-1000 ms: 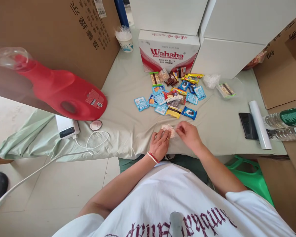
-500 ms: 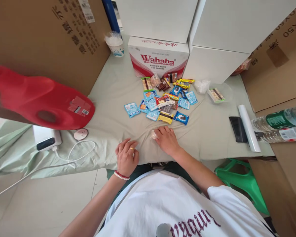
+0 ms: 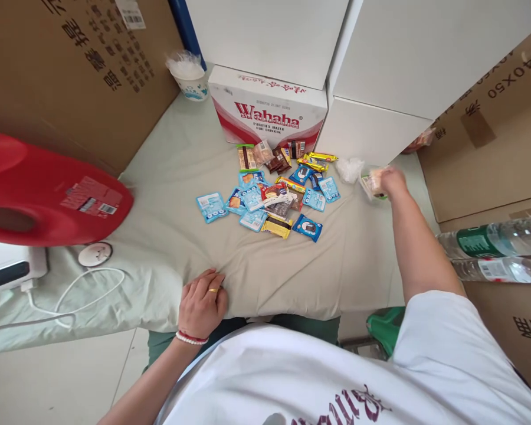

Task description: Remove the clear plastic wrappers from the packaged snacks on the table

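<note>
My right hand [image 3: 393,179] is stretched out to the far right of the green cloth [image 3: 172,212], fingers closed on a small pale wrapped snack [image 3: 375,177]. It hovers over a clear plastic dish [image 3: 366,182] that holds a striped packet, next to a crumpled clear wrapper [image 3: 348,168]. My left hand [image 3: 202,301] rests on the cloth at its near edge, fingers spread loosely and holding nothing. A pile of snack packets [image 3: 277,189], blue, yellow, brown and red, lies in the middle between the two hands.
A Wahaha carton [image 3: 268,115] and white boxes [image 3: 371,65] stand at the back, beside a paper cup [image 3: 191,77]. On the left are a red jug [image 3: 48,198], a power bank [image 3: 9,268] and its cable. Two water bottles [image 3: 495,251] lie at the right.
My right hand carried the pale snack from the near edge out to the clear dish at the right. My left hand let go of it and settled on the cloth's edge. The view shifted right.
</note>
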Tool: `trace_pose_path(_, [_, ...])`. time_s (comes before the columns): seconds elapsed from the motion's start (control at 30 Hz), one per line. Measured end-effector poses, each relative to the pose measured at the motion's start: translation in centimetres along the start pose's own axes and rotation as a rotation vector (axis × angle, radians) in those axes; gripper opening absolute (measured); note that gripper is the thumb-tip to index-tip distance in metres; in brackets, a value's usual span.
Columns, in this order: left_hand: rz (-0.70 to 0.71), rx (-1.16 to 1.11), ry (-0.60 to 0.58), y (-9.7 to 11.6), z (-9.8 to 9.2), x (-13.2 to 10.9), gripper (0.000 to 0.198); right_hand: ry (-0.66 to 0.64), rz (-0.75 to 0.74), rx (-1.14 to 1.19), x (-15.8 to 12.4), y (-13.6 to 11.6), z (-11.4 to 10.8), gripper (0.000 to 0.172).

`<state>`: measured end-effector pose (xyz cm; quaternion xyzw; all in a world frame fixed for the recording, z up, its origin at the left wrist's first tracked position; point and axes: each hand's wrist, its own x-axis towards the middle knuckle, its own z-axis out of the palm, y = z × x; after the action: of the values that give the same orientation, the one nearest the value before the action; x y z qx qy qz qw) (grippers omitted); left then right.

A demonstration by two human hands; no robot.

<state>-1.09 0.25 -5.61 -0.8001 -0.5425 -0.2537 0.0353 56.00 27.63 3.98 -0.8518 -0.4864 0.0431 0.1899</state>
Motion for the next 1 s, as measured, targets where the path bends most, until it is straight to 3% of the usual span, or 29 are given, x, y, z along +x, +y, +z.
trace_pose_path(0.1, [0.04,0.042,0.047,0.1,-0.1,0.3,0.035,-0.136,0.072,-0.096,-0.1,-1.4,2.2,0.042])
trace_pose_path(0.17, [0.061,0.05,0.064,0.2,-0.2,0.4,0.032,-0.168,0.087,-0.15,-0.7,-1.9,2.4,0.039])
trace_pose_path(0.23, [0.068,0.045,0.067,0.1,-0.3,0.5,0.03,-0.126,0.046,-0.213,-1.2,-2.4,1.6,0.038])
trace_pose_path(0.3, [0.076,0.034,0.067,0.1,-0.4,0.5,0.03,0.003,-0.027,-0.256,-1.7,-3.4,0.6,0.04])
trace_pose_path(0.4, [0.089,0.017,0.06,0.1,-0.6,0.6,0.03,0.144,-0.17,-0.251,-2.7,-6.2,0.6,0.044])
trace_pose_path(0.5, [0.081,0.006,0.06,0.2,-0.7,0.6,0.03,0.038,-0.306,-0.324,-3.5,-9.6,2.4,0.035])
trace_pose_path(0.57, [0.066,0.0,0.06,0.3,-0.7,0.6,0.03,-0.067,-0.312,-0.402,-3.8,-11.1,3.4,0.028])
trace_pose_path(0.63, [0.056,-0.01,0.06,0.4,-0.6,0.6,0.029,-0.091,-0.282,-0.415,-3.9,-11.7,3.6,0.023])
trace_pose_path(0.7, [0.049,-0.026,0.061,0.4,-0.5,0.4,0.029,-0.041,-0.239,-0.249,-4.2,-11.5,2.8,0.016])
trace_pose_path(0.8, [0.029,-0.087,0.072,0.2,-0.6,0.2,0.028,-0.04,-0.116,0.369,-6.1,-10.5,0.7,0.01])
trace_pose_path(0.93, [-0.075,-0.323,0.127,0.4,-1.3,0.6,0.02,-0.309,-0.026,0.936,-13.1,-9.4,-0.8,0.03])
trace_pose_path(1.0, [-0.229,-0.609,0.046,1.3,-1.6,1.7,0.012,-0.486,0.021,1.105,-17.9,-9.2,-0.6,0.038])
